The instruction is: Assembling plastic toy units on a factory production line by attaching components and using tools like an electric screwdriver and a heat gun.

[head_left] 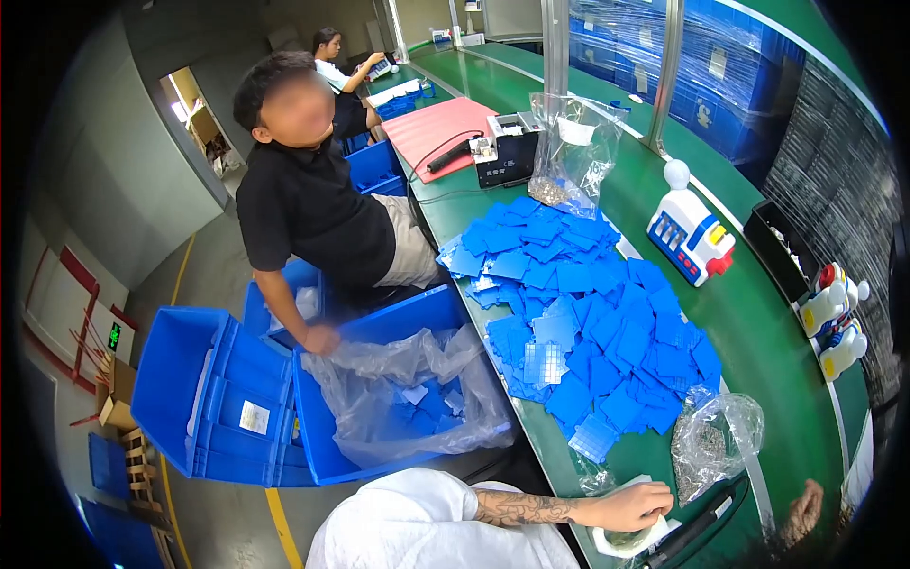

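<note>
Left hand (pixel 629 507) was curled over white ring-shaped piece (pixel 607 544) on green bench (pixel 758 365), grip untellable | right hand (pixel 806 512) blurred, closure untellable | blue square tiles (pixel 607 332) were heaped beyond, apparently for easy reach

Bright light washes the table (pixel 749 332); glare streaks the wrap (pixel 701 57) at far right. A far-left doorway (pixel 182 110) glows. The view's edges bend into black; a worker's head (pixel 294 100) is blurred.
</note>
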Action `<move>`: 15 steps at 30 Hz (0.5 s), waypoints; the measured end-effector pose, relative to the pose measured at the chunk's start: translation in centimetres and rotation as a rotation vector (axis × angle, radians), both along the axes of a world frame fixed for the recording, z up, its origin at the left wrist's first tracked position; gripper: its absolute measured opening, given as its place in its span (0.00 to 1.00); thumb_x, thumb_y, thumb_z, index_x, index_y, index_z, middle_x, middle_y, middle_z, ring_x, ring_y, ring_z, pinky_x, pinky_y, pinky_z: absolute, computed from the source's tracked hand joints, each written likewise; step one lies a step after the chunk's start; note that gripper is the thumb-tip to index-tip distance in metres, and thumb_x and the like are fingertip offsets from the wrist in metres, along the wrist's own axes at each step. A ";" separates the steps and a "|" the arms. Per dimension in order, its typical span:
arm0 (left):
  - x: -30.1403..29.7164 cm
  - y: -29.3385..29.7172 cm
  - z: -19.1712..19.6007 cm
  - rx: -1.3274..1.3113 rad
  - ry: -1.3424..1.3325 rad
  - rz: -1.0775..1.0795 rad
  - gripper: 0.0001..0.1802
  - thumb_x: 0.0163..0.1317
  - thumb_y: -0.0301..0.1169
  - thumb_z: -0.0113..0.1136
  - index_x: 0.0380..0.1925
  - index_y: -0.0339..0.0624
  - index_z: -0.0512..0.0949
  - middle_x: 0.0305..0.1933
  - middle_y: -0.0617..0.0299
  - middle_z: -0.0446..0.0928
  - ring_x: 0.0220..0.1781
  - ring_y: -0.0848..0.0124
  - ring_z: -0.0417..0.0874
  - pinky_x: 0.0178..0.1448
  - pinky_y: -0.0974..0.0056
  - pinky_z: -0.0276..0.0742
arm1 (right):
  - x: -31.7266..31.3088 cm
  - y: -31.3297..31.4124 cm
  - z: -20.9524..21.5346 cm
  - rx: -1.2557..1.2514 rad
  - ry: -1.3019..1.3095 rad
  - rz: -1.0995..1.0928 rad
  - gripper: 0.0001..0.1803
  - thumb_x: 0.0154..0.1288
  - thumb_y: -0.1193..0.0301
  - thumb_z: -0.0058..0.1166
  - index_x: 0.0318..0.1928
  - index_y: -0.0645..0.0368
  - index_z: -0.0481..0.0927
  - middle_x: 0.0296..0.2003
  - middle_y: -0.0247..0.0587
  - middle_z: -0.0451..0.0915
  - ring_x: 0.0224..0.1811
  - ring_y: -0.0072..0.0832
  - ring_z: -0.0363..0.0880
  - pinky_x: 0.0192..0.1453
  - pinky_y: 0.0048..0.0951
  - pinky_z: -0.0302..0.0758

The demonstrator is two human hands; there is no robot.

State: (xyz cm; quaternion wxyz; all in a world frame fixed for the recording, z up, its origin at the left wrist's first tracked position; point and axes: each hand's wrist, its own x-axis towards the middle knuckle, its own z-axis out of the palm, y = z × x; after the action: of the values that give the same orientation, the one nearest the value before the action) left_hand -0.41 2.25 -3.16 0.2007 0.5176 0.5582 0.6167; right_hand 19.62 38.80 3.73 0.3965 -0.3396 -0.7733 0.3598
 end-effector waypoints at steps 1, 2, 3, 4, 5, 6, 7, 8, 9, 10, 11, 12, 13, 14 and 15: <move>0.0 0.0 0.1 -0.005 -0.012 -0.028 0.04 0.51 0.23 0.48 0.28 0.39 0.71 0.28 0.54 0.70 0.34 0.55 0.70 0.39 0.56 0.66 | 0.3 -0.3 -2.1 -0.131 -0.016 -0.086 0.10 0.60 0.74 0.48 0.37 0.65 0.81 0.25 0.37 0.77 0.25 0.24 0.71 0.29 0.26 0.69; 0.0 -0.1 0.2 -0.019 -0.027 -0.042 0.04 0.51 0.23 0.48 0.28 0.38 0.70 0.28 0.54 0.70 0.33 0.55 0.70 0.38 0.56 0.66 | 3.1 0.4 -6.3 -0.270 -0.036 -0.158 0.11 0.60 0.74 0.48 0.38 0.65 0.81 0.25 0.36 0.77 0.24 0.24 0.70 0.27 0.26 0.68; 0.2 0.0 0.5 -0.017 -0.018 -0.061 0.04 0.51 0.23 0.48 0.28 0.38 0.70 0.28 0.54 0.70 0.33 0.55 0.70 0.38 0.56 0.66 | 3.3 1.8 -10.9 0.352 0.250 -0.170 0.12 0.58 0.73 0.47 0.38 0.65 0.82 0.24 0.36 0.76 0.22 0.22 0.66 0.25 0.26 0.65; -0.1 -0.3 0.3 -0.018 0.010 -0.020 0.04 0.51 0.22 0.48 0.28 0.38 0.71 0.28 0.54 0.70 0.33 0.56 0.71 0.38 0.56 0.67 | -0.3 -3.6 -9.3 -0.201 0.257 -0.339 0.13 0.59 0.72 0.47 0.39 0.65 0.82 0.25 0.38 0.76 0.23 0.24 0.68 0.26 0.26 0.66; -0.4 0.7 -0.5 -0.018 0.020 -0.052 0.04 0.50 0.21 0.48 0.28 0.37 0.71 0.28 0.54 0.69 0.33 0.56 0.71 0.37 0.57 0.67 | 2.9 -1.3 -15.4 -0.214 0.244 -0.387 0.13 0.59 0.72 0.47 0.39 0.65 0.82 0.25 0.38 0.76 0.23 0.24 0.68 0.26 0.26 0.66; 0.2 0.8 0.5 0.009 0.030 -0.113 0.04 0.50 0.21 0.48 0.28 0.37 0.71 0.28 0.54 0.69 0.33 0.56 0.71 0.37 0.57 0.67 | 10.2 2.2 -21.5 0.100 -0.028 -0.559 0.15 0.59 0.70 0.47 0.38 0.68 0.81 0.24 0.42 0.76 0.22 0.26 0.70 0.25 0.25 0.67; 0.1 0.1 0.3 -0.002 0.039 -0.043 0.05 0.50 0.20 0.49 0.28 0.37 0.71 0.28 0.53 0.70 0.34 0.56 0.72 0.36 0.57 0.68 | 4.9 -0.4 -18.6 0.507 0.538 0.085 0.18 0.60 0.65 0.48 0.37 0.72 0.79 0.24 0.47 0.76 0.25 0.32 0.73 0.29 0.27 0.71; 0.2 -0.2 0.3 0.008 0.045 -0.010 0.05 0.49 0.20 0.49 0.28 0.36 0.71 0.28 0.53 0.70 0.34 0.57 0.72 0.36 0.57 0.68 | 2.9 -2.6 -16.5 0.499 0.546 0.090 0.18 0.60 0.65 0.48 0.37 0.72 0.79 0.24 0.47 0.76 0.25 0.32 0.73 0.29 0.27 0.71; 0.3 -0.4 0.1 -0.025 0.075 0.007 0.07 0.48 0.19 0.51 0.30 0.36 0.72 0.31 0.52 0.71 0.36 0.55 0.73 0.37 0.57 0.70 | 1.9 -4.3 -15.3 0.268 0.251 -0.117 0.15 0.63 0.69 0.46 0.39 0.70 0.78 0.31 0.45 0.78 0.33 0.30 0.74 0.37 0.26 0.71; 0.3 -0.1 -0.2 -0.032 0.068 -0.028 0.07 0.48 0.19 0.51 0.30 0.36 0.72 0.31 0.52 0.71 0.36 0.55 0.73 0.37 0.57 0.70 | 2.2 -5.4 -14.5 0.036 -0.059 -0.349 0.12 0.67 0.72 0.44 0.41 0.67 0.77 0.38 0.43 0.79 0.40 0.28 0.75 0.46 0.25 0.70; 0.3 0.0 -0.3 -0.027 0.099 -0.024 0.07 0.48 0.20 0.52 0.30 0.36 0.72 0.32 0.51 0.71 0.37 0.54 0.73 0.39 0.56 0.71 | 2.2 -6.0 -14.1 0.093 -0.108 -0.304 0.12 0.68 0.70 0.44 0.41 0.66 0.78 0.38 0.41 0.79 0.40 0.25 0.75 0.46 0.25 0.70; 0.4 0.1 -0.4 -0.020 0.128 -0.022 0.08 0.48 0.20 0.52 0.31 0.35 0.72 0.34 0.51 0.71 0.37 0.54 0.74 0.41 0.56 0.72 | 2.6 -5.5 -15.3 0.132 -0.144 -0.320 0.12 0.68 0.70 0.45 0.40 0.66 0.78 0.37 0.40 0.79 0.38 0.25 0.75 0.45 0.24 0.70; 0.5 0.2 -0.8 -0.008 0.141 -0.004 0.09 0.48 0.21 0.53 0.33 0.35 0.73 0.37 0.49 0.71 0.39 0.53 0.74 0.43 0.56 0.73 | 2.0 -6.0 -15.4 0.149 -0.106 -0.327 0.11 0.67 0.70 0.46 0.39 0.66 0.78 0.35 0.38 0.79 0.36 0.23 0.75 0.42 0.23 0.71; 0.6 0.0 -0.8 -0.042 0.110 -0.002 0.10 0.48 0.21 0.54 0.34 0.35 0.73 0.36 0.50 0.71 0.40 0.53 0.75 0.44 0.56 0.72 | 1.2 -7.0 -14.9 0.246 -0.110 -0.338 0.10 0.66 0.70 0.47 0.38 0.65 0.78 0.30 0.34 0.78 0.29 0.20 0.72 0.34 0.21 0.68; 0.7 -0.1 -0.2 -0.032 0.114 0.020 0.07 0.49 0.20 0.53 0.31 0.35 0.71 0.33 0.52 0.70 0.38 0.55 0.73 0.42 0.57 0.70 | 0.6 -7.8 -14.0 0.241 -0.153 -0.343 0.10 0.66 0.70 0.48 0.37 0.63 0.79 0.24 0.31 0.74 0.24 0.16 0.66 0.27 0.21 0.63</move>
State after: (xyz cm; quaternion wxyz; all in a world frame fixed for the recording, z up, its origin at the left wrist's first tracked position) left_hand 0.26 2.13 -3.40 0.1705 0.5430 0.5836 0.5793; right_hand 20.22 31.02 -10.30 0.4299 -0.4428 -0.7692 0.1655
